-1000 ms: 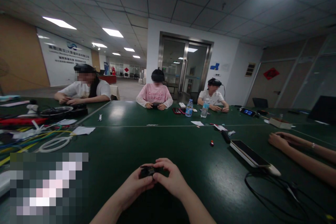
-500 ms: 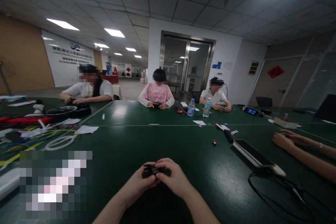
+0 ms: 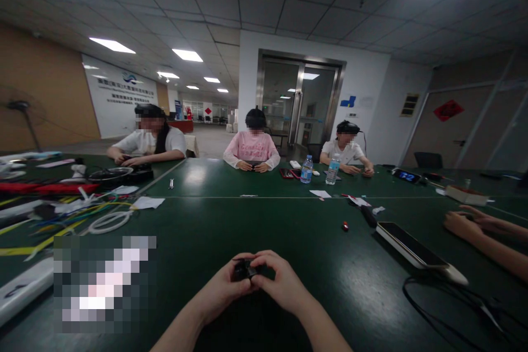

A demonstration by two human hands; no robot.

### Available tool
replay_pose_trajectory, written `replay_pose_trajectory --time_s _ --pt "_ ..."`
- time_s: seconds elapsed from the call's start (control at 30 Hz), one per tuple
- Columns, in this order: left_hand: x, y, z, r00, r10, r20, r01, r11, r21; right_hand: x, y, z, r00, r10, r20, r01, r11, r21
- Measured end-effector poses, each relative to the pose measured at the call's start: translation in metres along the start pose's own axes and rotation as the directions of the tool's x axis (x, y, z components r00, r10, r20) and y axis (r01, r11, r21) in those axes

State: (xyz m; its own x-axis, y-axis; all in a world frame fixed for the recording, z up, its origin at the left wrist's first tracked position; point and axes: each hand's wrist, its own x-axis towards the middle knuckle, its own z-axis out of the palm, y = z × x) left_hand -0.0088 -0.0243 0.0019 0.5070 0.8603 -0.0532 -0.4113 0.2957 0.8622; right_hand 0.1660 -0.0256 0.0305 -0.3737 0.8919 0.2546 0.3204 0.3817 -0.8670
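Note:
Just above the green table (image 3: 198, 242), a small dark object (image 3: 244, 269) with a shiny black surface sits between my two hands; its exact kind is too small and dark to make out. My left hand (image 3: 225, 283) wraps round its left side, the thumb along the near edge. From the right, my right hand (image 3: 277, 278) grips it with thumb and index finger, leaving a gap between them. Parts of the object are hidden behind my fingers.
To the right lie a phone-like device (image 3: 412, 245), a black cable (image 3: 437, 302) and a small red item (image 3: 345, 226). Tangled cables (image 3: 109, 223) and a white power strip (image 3: 27, 291) lie left. Bottles (image 3: 307, 169) stand farther back. Another person's hands (image 3: 468, 223) rest at right; several people sit opposite.
The view has turned slightly left, so the scene sits farther right. Both my hands still hold the small dark object, which has tilted a little between my fingers.

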Motion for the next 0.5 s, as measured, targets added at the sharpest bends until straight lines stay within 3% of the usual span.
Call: replay_pose_trajectory --time_s 0.2,0.33,0.5 --pt "-0.002 0.002 -0.001 0.999 -0.031 0.018 0.031 1.000 0.001 0.001 0.000 0.001 1.000 0.016 0.017 -0.015 0.999 -0.031" --pt "-0.001 0.005 0.003 0.996 -0.086 0.039 0.090 0.988 -0.129 0.002 0.002 0.003 1.000 0.012 -0.011 -0.012 1.000 -0.022" --pt "0.003 0.003 0.014 0.988 -0.120 -0.094 0.083 0.942 -0.324 0.003 0.004 0.006 1.000 -0.005 -0.024 0.004 0.998 -0.056"
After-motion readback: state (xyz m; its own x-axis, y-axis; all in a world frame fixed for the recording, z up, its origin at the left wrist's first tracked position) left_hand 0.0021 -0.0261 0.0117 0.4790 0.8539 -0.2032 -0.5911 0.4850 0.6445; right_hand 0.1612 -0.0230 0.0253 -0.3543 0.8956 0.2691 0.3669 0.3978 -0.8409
